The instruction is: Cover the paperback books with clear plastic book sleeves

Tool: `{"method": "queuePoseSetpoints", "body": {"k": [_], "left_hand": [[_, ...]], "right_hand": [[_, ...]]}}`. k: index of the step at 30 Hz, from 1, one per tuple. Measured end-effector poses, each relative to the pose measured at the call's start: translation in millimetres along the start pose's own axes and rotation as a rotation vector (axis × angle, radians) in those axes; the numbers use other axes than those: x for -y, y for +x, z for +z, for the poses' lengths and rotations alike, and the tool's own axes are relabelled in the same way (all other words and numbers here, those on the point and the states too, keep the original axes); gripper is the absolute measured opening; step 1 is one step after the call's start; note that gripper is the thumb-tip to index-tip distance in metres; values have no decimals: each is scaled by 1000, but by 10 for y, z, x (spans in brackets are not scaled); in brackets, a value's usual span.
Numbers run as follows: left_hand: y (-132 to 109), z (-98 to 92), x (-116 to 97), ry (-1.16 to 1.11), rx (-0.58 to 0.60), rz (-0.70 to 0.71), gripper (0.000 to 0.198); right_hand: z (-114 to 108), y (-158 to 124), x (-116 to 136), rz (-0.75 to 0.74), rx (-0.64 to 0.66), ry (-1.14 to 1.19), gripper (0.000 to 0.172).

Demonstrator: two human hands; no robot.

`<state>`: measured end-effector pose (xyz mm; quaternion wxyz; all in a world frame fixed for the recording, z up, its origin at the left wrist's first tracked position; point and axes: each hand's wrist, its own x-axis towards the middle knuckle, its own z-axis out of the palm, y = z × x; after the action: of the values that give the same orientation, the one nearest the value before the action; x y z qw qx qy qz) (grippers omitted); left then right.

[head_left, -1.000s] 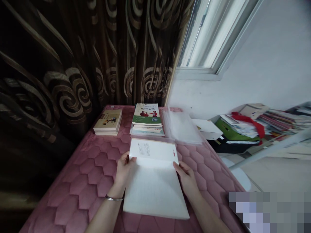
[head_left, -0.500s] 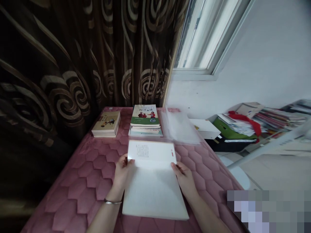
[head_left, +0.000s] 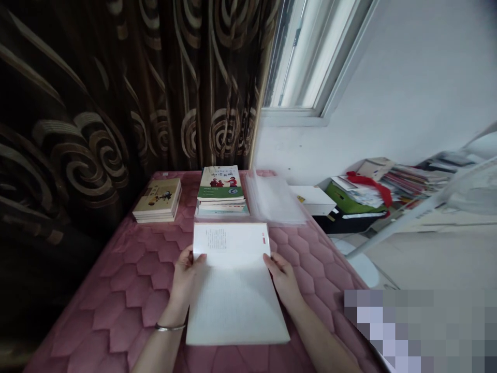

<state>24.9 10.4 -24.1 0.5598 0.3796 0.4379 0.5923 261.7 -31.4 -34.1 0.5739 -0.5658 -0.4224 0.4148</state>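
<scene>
An open book (head_left: 237, 305) lies in front of me on the pink quilted surface. Its far part, a white page (head_left: 240, 241) with a small block of print and a red mark, is raised toward the back. The near part is pale, with faint lines I cannot read. My left hand (head_left: 185, 272), a bracelet on its wrist, pinches the left edge, thumb on top. On the right edge, my right hand (head_left: 282, 272) grips the same way. Fingers beneath the book are partly hidden.
Behind the book stands a pile of books (head_left: 220, 184) with a green and white cover. Tan books (head_left: 157, 199) are stacked to its left, and clear plastic sheets (head_left: 274, 199) lie to its right. A white box (head_left: 313, 199) and paper piles stand beyond the quilted surface (head_left: 128, 300).
The whole scene has shifted left in view as my head turned slightly right. Both hands keep the same hold on the book.
</scene>
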Motion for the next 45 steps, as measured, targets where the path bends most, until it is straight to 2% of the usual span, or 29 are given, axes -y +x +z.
{"method": "queuePoseSetpoints", "body": {"k": [7,12,16,26,33,38,45], "left_hand": [[6,29,8,-15,-6,2,36],[-4,11,-31,30,15,-51,39],[-12,-8,-35,24,5,-41,38],[-17,12,-47,-36,6,-71,38],[-35,-8,-74,-15,71,-29,44],[-25,-29,-47,-14,61,-27,47],[-7,6,-11,5,20,-5,43]], "right_hand": [[4,-25,53,43,4,43,50],[0,-18,26,15,-11,-8,49],[7,-14,14,-1,-25,-39,50],[-10,-7,9,25,-23,15,49],[7,25,-76,-29,-42,-120,50],[28,29,-58,-95,-85,-224,51],[-59,33,-1,-50,42,-192,50]]}}
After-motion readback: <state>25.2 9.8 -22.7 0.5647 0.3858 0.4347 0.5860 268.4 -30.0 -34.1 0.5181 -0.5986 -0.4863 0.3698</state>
